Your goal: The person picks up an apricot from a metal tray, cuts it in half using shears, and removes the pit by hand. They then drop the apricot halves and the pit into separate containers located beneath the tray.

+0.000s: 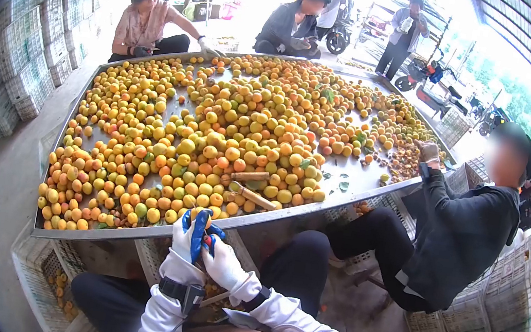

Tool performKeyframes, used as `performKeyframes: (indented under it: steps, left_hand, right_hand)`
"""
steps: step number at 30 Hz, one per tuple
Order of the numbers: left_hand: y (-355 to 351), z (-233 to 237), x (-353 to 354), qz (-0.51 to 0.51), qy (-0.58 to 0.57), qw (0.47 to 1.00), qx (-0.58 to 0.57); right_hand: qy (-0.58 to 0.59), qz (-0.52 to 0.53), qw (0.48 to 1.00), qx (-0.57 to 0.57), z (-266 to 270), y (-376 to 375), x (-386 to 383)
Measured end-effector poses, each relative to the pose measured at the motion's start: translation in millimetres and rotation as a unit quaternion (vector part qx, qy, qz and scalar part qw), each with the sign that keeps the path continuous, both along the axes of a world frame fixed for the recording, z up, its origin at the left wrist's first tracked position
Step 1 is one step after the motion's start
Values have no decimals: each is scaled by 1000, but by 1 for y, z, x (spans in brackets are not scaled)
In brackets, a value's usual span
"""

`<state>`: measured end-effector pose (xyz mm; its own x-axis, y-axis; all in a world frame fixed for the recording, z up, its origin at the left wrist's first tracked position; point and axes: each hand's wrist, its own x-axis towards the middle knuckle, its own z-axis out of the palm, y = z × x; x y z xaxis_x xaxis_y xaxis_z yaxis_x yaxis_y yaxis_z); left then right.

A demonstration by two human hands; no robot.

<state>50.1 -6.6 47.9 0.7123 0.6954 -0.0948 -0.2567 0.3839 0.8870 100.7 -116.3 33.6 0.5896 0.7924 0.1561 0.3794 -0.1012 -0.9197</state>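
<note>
Both my hands wear white gloves with blue on the fingers, and they meet just over the near edge of the metal table (106,233). My left hand (192,236) is closed around a yellow-orange fruit (198,214). Against it, my right hand (222,261) has its fingers curled round a small tool with a red part, mostly hidden. A broad heap of yellow and orange fruit (253,112) covers much of the table. Two wooden sticks (255,197) lie on the fruit beyond my hands.
Below the table edge stand crates, one with fruit (44,270). A co-worker (462,230) sits at the right, beside stacked crates (488,309). Two people (152,25) sit at the far side; another person (402,39) stands behind. Crate stacks (39,29) rise at the left.
</note>
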Motion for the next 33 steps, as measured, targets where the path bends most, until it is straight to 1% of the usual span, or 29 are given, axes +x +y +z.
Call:
performKeyframes:
  steps: [1, 3, 6, 7, 8, 9, 11, 13, 16, 18, 19, 21, 22, 23, 25, 26, 27, 29, 30, 31, 33]
  left_hand:
    - [-1, 1, 1, 5, -25, 1000, 7]
    - [-4, 1, 2, 15, -44, 999, 24]
    - [-11, 10, -2, 10, -46, 998, 51]
    - [-14, 16, -4, 6, -61, 998, 29]
    - [-15, 18, -5, 2, -76, 997, 6]
    - [-13, 16, -7, 4, -77, 997, 7]
    - [-6, 5, -9, -63, -107, 989, -80]
    - [-4, 2, -10, -64, -108, 987, -98]
    - [-7, 0, -8, -32, -119, 989, -88]
    - [-3, -8, -3, 32, -138, 981, -129]
    - [2, -11, -4, 34, -139, 981, -128]
    - [15, -16, -9, 60, -66, 996, 26]
    - [18, -20, -7, 71, -74, 993, 56]
    - [20, -32, -6, 93, -46, 985, 137]
    - [-6, 7, -15, 59, -10, 987, 149]
    - [-15, 20, -16, 113, 27, 945, 305]
    - [-19, 26, -17, 158, 66, 875, 454]
    - [-20, 22, -16, 164, 100, 822, 536]
    - [-19, 26, -18, 163, 110, 810, 552]
    - [-18, 33, -17, 198, 90, 787, 577]
    - [-23, 44, -23, 171, 164, 787, 570]
  right_hand:
    - [0, 3, 1000, 3, 2, 1, -2]
    - [-24, -34, 999, 4, 6, 0, -6]
    - [-15, -14, 999, 25, 5, 3, -4]
    - [-16, 2, 999, 31, 5, 3, -2]
    - [-30, 12, 999, 3, 5, 4, 2]
    - [-31, 13, 999, 3, 9, 3, 3]
    - [-4, 23, 1000, 3, 16, 2, 4]
    - [-4, 23, 999, 25, 15, 3, 3]
    - [-33, 3, 999, 21, 24, -1, -3]
    - [-42, -31, 998, 28, 34, -3, -2]
    - [-77, -65, 990, 95, 34, -3, -2]
    - [-95, -112, 978, 149, 42, -6, 5]
    - [-87, -136, 975, 151, 46, -6, 10]
    - [-76, -157, 973, 151, 53, -5, 14]
    - [20, -118, 976, 184, 46, 4, 28]
    - [21, -94, 981, 171, 48, 4, 30]
    - [102, -76, 976, 178, 56, 8, 27]
    - [265, -60, 943, 192, 73, 17, 22]
    - [266, -59, 942, 195, 68, 20, 24]
    - [267, -59, 941, 197, 64, 23, 25]
    - [292, -49, 936, 191, 61, 24, 24]
